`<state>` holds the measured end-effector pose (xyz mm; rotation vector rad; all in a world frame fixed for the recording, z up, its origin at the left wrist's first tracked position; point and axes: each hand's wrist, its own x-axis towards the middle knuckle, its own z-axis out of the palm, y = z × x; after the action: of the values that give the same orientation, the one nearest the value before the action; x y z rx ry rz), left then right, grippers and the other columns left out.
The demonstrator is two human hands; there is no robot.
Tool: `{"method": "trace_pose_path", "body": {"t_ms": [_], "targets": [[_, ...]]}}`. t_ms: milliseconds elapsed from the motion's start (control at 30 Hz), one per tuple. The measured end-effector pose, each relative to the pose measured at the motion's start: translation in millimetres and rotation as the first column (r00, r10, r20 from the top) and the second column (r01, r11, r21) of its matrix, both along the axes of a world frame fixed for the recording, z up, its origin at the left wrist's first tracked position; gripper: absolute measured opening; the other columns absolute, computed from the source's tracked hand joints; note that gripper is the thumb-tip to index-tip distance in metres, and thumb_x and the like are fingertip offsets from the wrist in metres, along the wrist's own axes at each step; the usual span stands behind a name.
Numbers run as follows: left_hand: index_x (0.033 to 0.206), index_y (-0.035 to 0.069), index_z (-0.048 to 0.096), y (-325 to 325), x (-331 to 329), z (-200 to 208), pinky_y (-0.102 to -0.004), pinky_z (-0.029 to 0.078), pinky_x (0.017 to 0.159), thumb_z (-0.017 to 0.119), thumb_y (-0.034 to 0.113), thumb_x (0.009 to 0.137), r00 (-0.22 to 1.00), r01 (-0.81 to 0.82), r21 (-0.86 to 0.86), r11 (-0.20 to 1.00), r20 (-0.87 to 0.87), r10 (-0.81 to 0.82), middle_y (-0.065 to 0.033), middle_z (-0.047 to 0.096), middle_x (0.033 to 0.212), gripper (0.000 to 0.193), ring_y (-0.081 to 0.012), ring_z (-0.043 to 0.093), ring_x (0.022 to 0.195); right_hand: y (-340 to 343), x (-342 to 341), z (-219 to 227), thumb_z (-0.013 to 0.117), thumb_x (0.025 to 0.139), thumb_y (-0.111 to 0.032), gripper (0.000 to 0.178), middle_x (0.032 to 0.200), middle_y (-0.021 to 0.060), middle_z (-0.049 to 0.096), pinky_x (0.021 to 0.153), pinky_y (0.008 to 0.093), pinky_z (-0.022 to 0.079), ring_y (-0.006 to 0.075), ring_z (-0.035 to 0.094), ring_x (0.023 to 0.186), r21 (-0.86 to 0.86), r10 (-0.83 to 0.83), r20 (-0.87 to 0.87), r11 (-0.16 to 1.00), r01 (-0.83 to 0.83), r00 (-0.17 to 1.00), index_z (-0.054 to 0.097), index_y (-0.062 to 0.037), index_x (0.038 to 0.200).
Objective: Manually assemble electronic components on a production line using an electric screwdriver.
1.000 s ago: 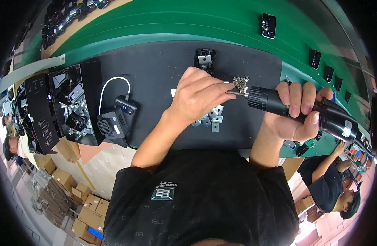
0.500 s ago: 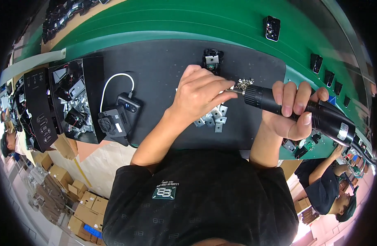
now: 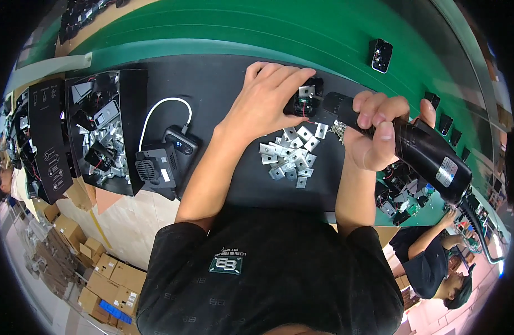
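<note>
My left hand [image 3: 268, 97] is closed on the edge of a small black device housing [image 3: 318, 86], thumb at its near side and fingers at its far side. A square silvery metal plate [image 3: 307, 91] sits in the housing, with a bit of green circuit board and red wire showing. My right hand [image 3: 382, 131] is wrapped round a black electric screwdriver [image 3: 427, 153], its nose pointed at the housing; the bit's tip is too blurred to make out. A loose pile of metal plates [image 3: 293, 153] lies nearer to me, and small screws [image 3: 338, 130] lie partly hidden by my right hand.
At the left, a black box [image 3: 123, 134] holds metal parts and housings, beside a small black fan unit [image 3: 155, 167] and a cabled power bank [image 3: 182, 142]. Several housings [image 3: 381, 56] stand on the green belt [image 3: 301, 33]. A co-worker [image 3: 430, 262] works at the right.
My left hand has moved from the screwdriver's tip to the housing and grips it. The screwdriver has swung from the screws toward the housing, and the plate pile is more exposed.
</note>
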<state>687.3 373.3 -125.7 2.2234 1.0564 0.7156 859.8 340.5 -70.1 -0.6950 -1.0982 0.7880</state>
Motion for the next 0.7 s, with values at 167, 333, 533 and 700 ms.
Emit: {"method": "trace_pose_path", "body": {"t_ms": [167, 333, 533, 700], "targets": [[0.123, 0.011, 0.057, -1, 4, -2, -0.04, 0.034, 0.092, 0.085, 0.029, 0.054, 0.999, -0.034, 0.037, 0.999, 0.04, 0.033, -0.0051, 0.059, 0.111, 0.076, -0.0237, 0.052, 0.105, 4, -4, -6, 0.069, 0.081, -0.005, 0.064, 0.073, 0.0047, 0.053, 0.062, 0.0381, 0.048, 0.0186, 0.053, 0.059, 0.028, -0.016, -0.112, 0.999, 0.019, 0.994, 0.034, -0.0122, 0.135], [0.126, 0.015, 0.057, -1, 5, -3, -0.039, 0.034, 0.094, 0.084, 0.027, 0.055, 0.999, -0.025, -0.004, 1.0, 0.03, 0.025, -0.0056, 0.059, 0.115, 0.077, -0.0256, 0.053, 0.103, 7, -2, -7, 0.068, 0.081, -0.003, 0.06, 0.072, 0.0049, 0.054, 0.06, 0.0375, 0.047, 0.0186, 0.053, 0.057, 0.046, -0.015, -0.145, 0.999, 0.022, 0.989, 0.037, -0.0129, 0.131], [0.123, 0.014, 0.059, 4, 5, -8, -0.0386, 0.035, 0.091, 0.084, 0.028, 0.055, 0.998, -0.02, 0.004, 1.0, 0.064, 0.019, -0.005, 0.059, 0.111, 0.074, -0.0255, 0.053, 0.102, 14, -3, -14, 0.069, 0.081, -0.001, 0.039, 0.072, 0.0057, 0.054, 0.059, 0.0369, 0.048, 0.0188, 0.053, 0.057, 0.077, 0.114, -0.087, 0.991, -0.108, 0.99, 0.043, -0.0107, 0.109], [0.119, 0.014, 0.061, 5, -4, -8, -0.039, 0.037, 0.087, 0.082, 0.034, 0.052, 0.995, -0.061, 0.087, 0.994, 0.089, 0.053, -0.0057, 0.059, 0.11, 0.072, -0.0266, 0.054, 0.101, 17, -18, -13, 0.067, 0.076, 0.006, 0.04, 0.07, 0.0063, 0.052, 0.058, 0.0385, 0.049, 0.0186, 0.053, 0.057, 0.094, 0.182, -0.092, 0.98, -0.173, 0.979, 0.044, -0.011, 0.103]]}}
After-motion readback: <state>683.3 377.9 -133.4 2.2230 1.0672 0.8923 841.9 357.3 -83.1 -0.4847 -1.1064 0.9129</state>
